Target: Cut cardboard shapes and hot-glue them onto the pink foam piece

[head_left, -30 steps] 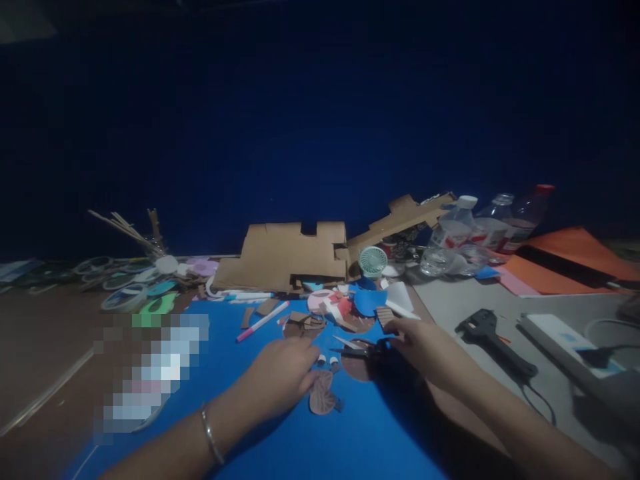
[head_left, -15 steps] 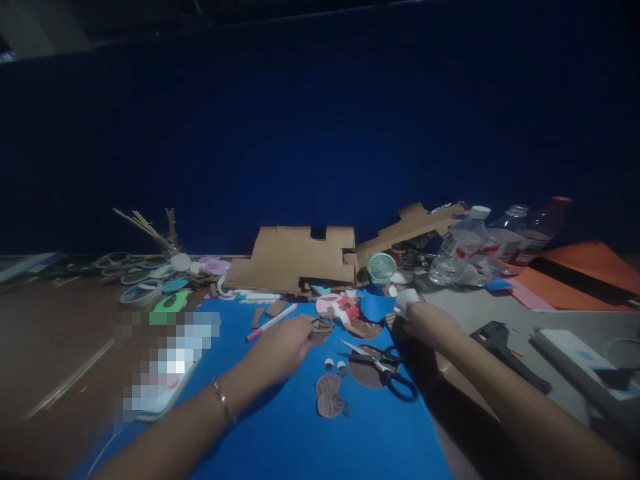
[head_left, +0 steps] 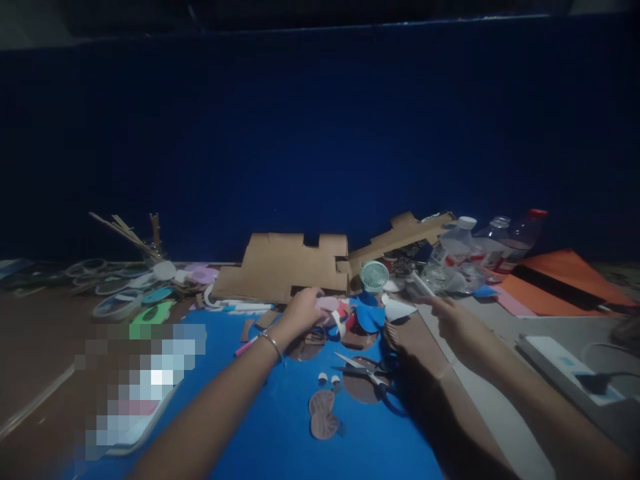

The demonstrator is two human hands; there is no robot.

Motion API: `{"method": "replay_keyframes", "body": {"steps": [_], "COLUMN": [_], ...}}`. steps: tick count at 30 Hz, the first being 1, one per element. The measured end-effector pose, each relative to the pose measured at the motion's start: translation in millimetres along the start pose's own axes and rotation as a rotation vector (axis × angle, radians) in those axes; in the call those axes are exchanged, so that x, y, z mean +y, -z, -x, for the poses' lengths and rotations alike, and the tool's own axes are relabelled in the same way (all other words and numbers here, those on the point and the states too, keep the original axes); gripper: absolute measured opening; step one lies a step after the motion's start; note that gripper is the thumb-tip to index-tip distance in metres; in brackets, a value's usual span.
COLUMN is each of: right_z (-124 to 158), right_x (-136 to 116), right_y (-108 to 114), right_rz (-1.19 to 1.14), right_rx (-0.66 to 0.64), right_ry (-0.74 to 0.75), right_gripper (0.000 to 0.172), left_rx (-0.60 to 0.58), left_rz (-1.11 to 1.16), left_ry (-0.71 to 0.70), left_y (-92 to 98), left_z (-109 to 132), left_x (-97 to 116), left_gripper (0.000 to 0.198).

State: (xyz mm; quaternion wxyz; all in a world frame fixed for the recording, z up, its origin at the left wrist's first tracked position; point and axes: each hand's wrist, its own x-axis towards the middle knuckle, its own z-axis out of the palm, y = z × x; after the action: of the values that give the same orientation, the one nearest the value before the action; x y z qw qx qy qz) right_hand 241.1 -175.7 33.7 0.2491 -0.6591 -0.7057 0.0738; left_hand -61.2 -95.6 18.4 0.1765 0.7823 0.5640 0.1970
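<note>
My left hand [head_left: 303,312] reaches over the paper scraps, its fingers bent and closed at a pink paper disc [head_left: 327,304]. Red and white scraps [head_left: 343,320] lie beside it. My right hand [head_left: 447,317] is closed around the end of a thin white stick-like piece [head_left: 423,284], whose exact kind I cannot make out. Just left of those fingers, a white paper cone [head_left: 399,310] lies by a blue paper piece [head_left: 370,317]. Black-handled scissors [head_left: 373,379] rest partly spread on a brown disc [head_left: 359,392]. Nearer me are two joined, patterned brown discs [head_left: 323,415].
Behind the scraps stand a cut cardboard piece [head_left: 280,263] and a small green fan [head_left: 375,276]. Plastic bottles [head_left: 460,240] and orange sheets [head_left: 575,273] are at right, with a white power strip [head_left: 570,367]. Tape rolls [head_left: 117,303] lie left.
My left hand has moved up from the brown scraps to the pink disc. My right hand has left the white cone and shifted right, now with the thin white piece. The view has shifted slightly.
</note>
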Motion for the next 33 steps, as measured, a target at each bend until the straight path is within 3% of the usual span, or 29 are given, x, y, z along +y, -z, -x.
{"method": "replay_keyframes", "body": {"steps": [5,10,12,15,18,21,24,27,30,33], "right_z": [-6,-16,-23,-36,-46,-50,-52,-54,-55,-52], "right_x": [-27,-63,-80,-107,-133,-148,-150,-146,-145,-149], "right_y": [7,-2,-8,-16,-22,-27,-29,-28,-26,-24], "right_rz": [-0.335,-0.632,-0.648,-0.903,-1.137,-1.212,-1.185,-1.14,-1.12,-1.127], "right_rx": [0.029,-0.052,-0.017,0.053,0.048,0.038,0.086,0.052,-0.008,0.011], "right_ry": [0.045,0.215,0.18,0.116,0.148,0.17,0.149,0.145,0.146,0.139], "right_gripper": [0.028,0.046,0.059,0.036,0.039,0.037,0.032,0.031,0.032,0.029], "left_rx": [0.065,0.118,0.12,0.106,0.094,0.112,0.222,0.358,0.207,0.134], "left_rz": [0.249,0.55,0.692,0.876,1.122,1.265,0.982,0.325,-0.18,-0.296], "left_ry": [0.001,0.016,0.043,0.057,0.067,0.062,-0.04,-0.302,-0.564,-0.646], "left_y": [36.5,68.0,72.0,71.1,66.8,62.4,62.7,72.7,85.1,87.8], "left_z": [-10,-6,-1,8,17,22,24,29,33,33], "left_x": [-1,9,17,29,42,48,46,42,43,44], "left_gripper": [0.023,0.022,0.025,0.033,0.047,0.063,0.08,0.088,0.08,0.076]}}
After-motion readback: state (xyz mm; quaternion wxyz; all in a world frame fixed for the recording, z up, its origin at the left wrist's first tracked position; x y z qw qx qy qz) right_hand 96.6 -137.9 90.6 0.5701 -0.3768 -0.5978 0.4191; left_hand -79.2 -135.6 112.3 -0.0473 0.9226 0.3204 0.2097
